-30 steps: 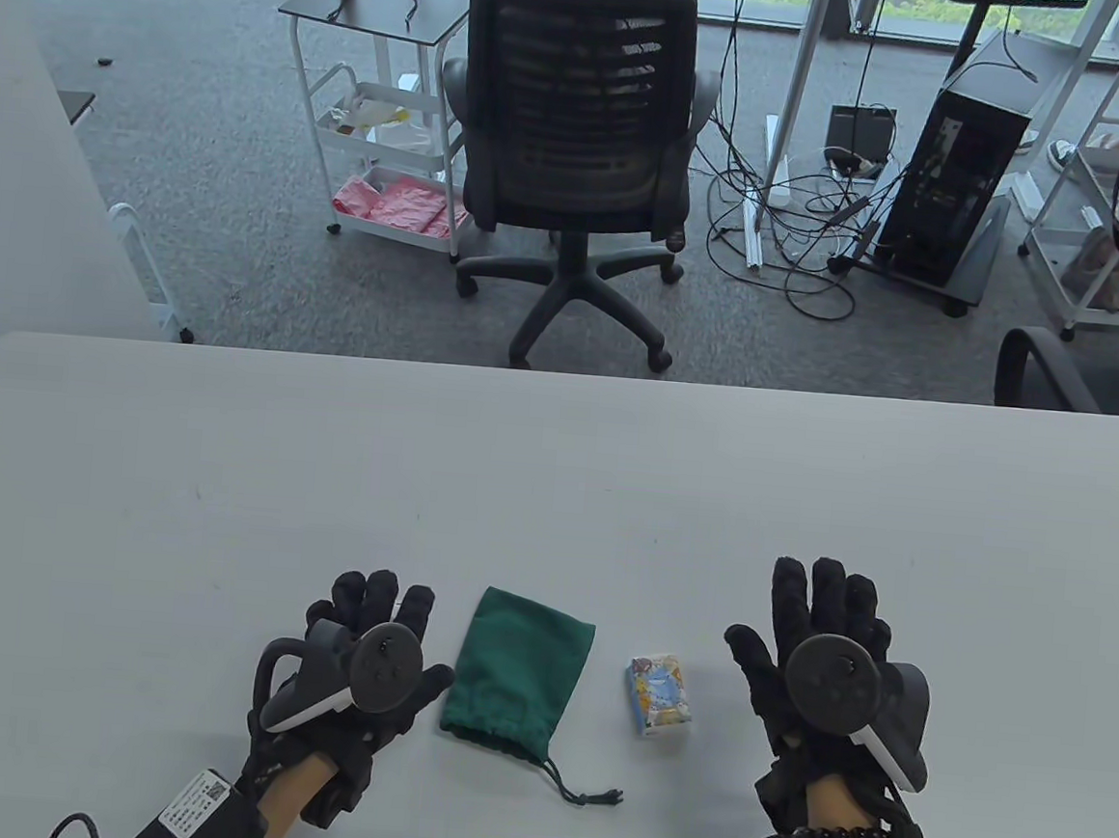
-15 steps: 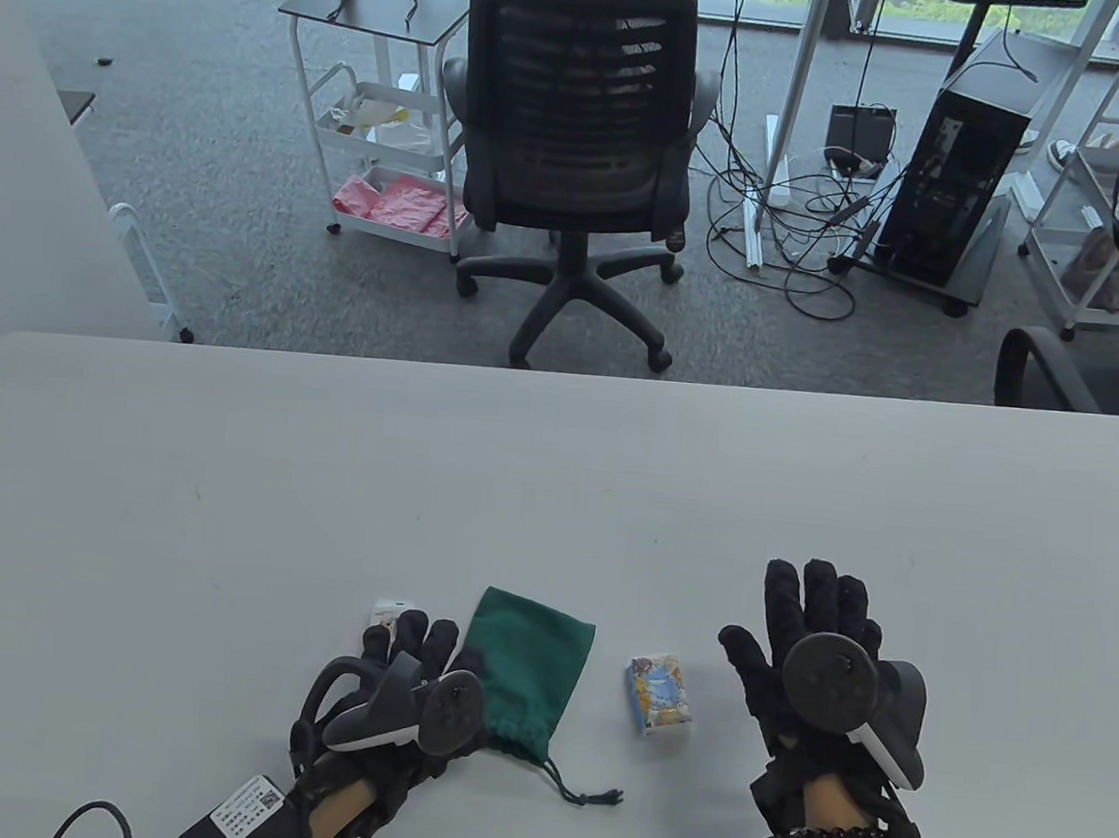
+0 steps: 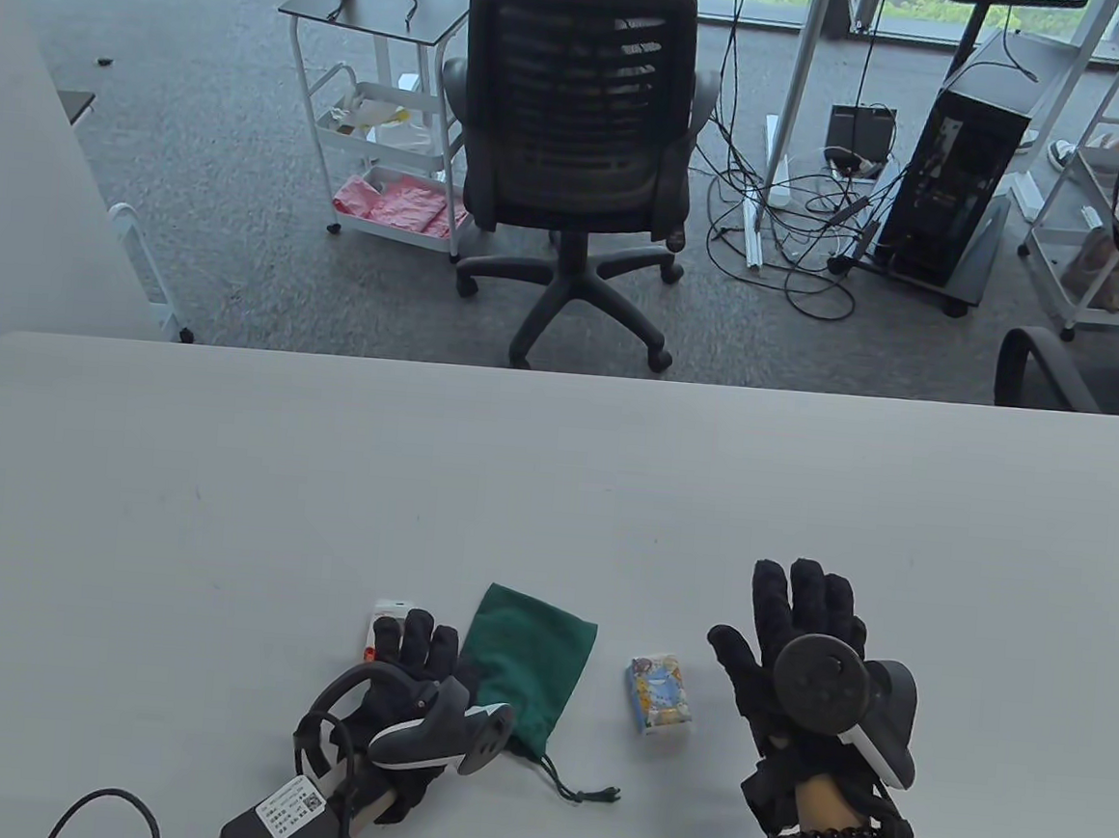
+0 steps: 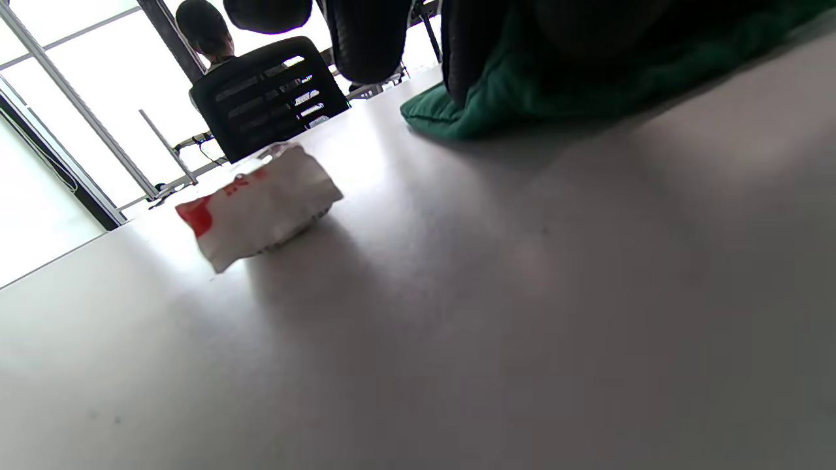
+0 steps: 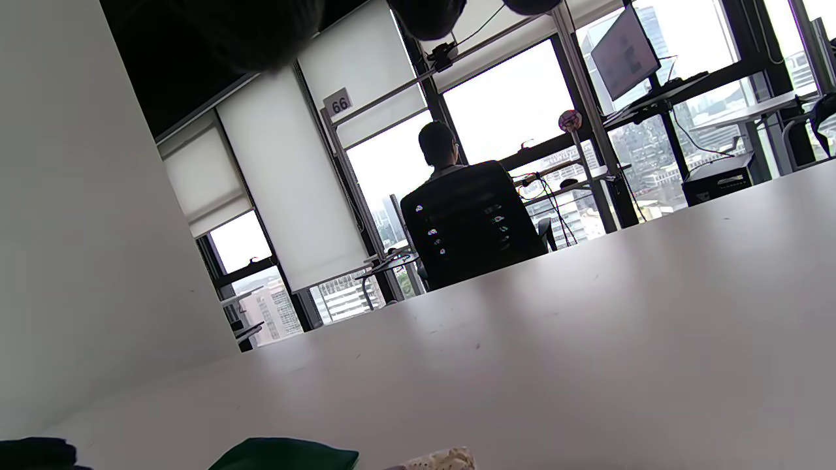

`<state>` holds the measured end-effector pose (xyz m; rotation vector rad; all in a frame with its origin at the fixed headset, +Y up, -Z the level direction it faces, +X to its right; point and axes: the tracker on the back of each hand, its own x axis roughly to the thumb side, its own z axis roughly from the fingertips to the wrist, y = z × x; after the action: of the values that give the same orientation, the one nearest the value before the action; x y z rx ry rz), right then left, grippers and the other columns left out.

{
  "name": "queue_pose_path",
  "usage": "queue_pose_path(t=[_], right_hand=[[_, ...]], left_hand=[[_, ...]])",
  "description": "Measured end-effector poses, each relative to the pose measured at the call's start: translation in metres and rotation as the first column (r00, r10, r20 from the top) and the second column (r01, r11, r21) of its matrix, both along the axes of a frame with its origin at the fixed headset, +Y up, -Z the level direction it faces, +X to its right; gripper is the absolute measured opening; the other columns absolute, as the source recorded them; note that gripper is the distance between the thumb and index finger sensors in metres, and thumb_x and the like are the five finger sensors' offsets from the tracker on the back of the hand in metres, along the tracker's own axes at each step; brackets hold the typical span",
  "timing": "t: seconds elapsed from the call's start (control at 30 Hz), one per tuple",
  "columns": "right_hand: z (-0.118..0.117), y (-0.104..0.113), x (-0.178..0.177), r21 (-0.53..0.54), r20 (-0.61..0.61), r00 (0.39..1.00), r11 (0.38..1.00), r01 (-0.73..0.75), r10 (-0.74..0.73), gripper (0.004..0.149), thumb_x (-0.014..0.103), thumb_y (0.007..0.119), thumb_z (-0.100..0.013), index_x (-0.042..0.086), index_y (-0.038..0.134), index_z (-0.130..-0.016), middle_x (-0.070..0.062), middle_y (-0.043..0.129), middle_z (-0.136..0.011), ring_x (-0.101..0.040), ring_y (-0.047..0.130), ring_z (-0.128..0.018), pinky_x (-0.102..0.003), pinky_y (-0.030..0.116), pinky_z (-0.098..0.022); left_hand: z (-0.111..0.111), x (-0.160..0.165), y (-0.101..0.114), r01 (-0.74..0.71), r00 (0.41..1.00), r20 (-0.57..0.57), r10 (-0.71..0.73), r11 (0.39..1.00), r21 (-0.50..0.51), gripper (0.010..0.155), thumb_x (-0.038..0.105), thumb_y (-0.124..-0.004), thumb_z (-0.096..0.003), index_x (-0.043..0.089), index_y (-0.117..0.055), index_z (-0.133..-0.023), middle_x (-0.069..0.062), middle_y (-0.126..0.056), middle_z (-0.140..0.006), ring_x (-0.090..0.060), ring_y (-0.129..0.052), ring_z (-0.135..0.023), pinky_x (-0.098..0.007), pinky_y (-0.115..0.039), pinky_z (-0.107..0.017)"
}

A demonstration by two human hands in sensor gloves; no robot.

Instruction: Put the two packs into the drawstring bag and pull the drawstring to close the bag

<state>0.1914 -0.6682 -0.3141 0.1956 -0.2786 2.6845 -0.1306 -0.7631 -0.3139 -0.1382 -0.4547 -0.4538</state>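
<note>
The green drawstring bag (image 3: 526, 663) lies flat, its mouth toward me and its cord (image 3: 588, 794) trailing right. My left hand (image 3: 418, 648) is rolled onto its side against the bag's left edge, fingers fairly straight. In the left wrist view those fingers (image 4: 366, 39) hang over the bag (image 4: 522, 104) and one touches it. A white and red pack (image 3: 386, 612) lies just beyond them, also visible as the pack (image 4: 261, 202). A colourful pack (image 3: 661, 695) lies right of the bag. My right hand (image 3: 800, 617) rests flat and open beside it, holding nothing.
The white table (image 3: 555, 477) stretches far beyond the objects. An office chair (image 3: 576, 149) stands past its far edge, with carts and a computer tower (image 3: 956, 179) on the floor. A cable (image 3: 103, 804) trails from my left wrist.
My left hand has moved right from beside the bag to its left edge and rolled onto its side, uncovering the white and red pack. My right hand has drifted slightly left.
</note>
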Motion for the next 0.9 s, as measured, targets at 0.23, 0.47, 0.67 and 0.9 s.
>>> queue_pose_path(t=[0.23,0.47,0.67,0.9], right_hand=[[-0.001,-0.003,-0.006,-0.006,-0.009,1.0,1.0,0.002,-0.002,0.076,0.046,0.067,-0.056,0.0,0.041,-0.11,-0.041,0.03,-0.109,-0.069,0.03,-0.095,-0.08,0.035,-0.064],[-0.004,-0.009,-0.012,-0.034,-0.024,1.0,0.999,-0.013,0.012,0.075,0.046,0.067,-0.056,0.0,0.041,-0.11,-0.041,0.032,-0.109,-0.069,0.033,-0.095,-0.08,0.036,-0.064],[-0.006,-0.014,-0.02,-0.059,-0.051,0.998,0.998,-0.024,0.021,0.075,0.046,0.067,-0.056,-0.001,0.043,-0.109,-0.041,0.035,-0.108,-0.069,0.036,-0.094,-0.08,0.038,-0.063],[-0.01,-0.025,-0.035,-0.118,-0.08,0.996,0.991,-0.055,0.046,0.073,0.044,0.067,-0.056,-0.002,0.046,-0.109,-0.041,0.041,-0.108,-0.069,0.043,-0.094,-0.08,0.042,-0.063]], left_hand=[[-0.002,-0.003,0.031,-0.168,0.983,-0.05,0.175,0.978,0.122,0.049,0.045,-0.059,-0.0572,0.024,-0.07,-0.1,-0.017,-0.075,-0.106,-0.048,-0.081,-0.093,-0.069,-0.061,-0.069],[-0.006,0.001,0.079,-0.354,0.926,-0.066,0.371,0.917,0.185,0.047,0.041,-0.067,-0.0555,0.015,-0.081,-0.092,-0.011,-0.097,-0.079,-0.028,-0.106,-0.06,-0.053,-0.085,-0.055],[-0.015,-0.013,0.118,-0.497,0.837,-0.113,0.536,0.83,0.254,0.047,0.041,-0.078,-0.0526,0.014,-0.082,-0.091,-0.001,-0.104,-0.06,-0.017,-0.11,-0.04,-0.045,-0.093,-0.045],[-0.015,-0.039,0.13,-0.689,0.649,-0.151,0.745,0.661,0.298,0.044,0.049,-0.077,-0.0522,0.015,-0.091,-0.076,0.006,-0.106,-0.044,-0.01,-0.11,-0.026,-0.039,-0.097,-0.036]])
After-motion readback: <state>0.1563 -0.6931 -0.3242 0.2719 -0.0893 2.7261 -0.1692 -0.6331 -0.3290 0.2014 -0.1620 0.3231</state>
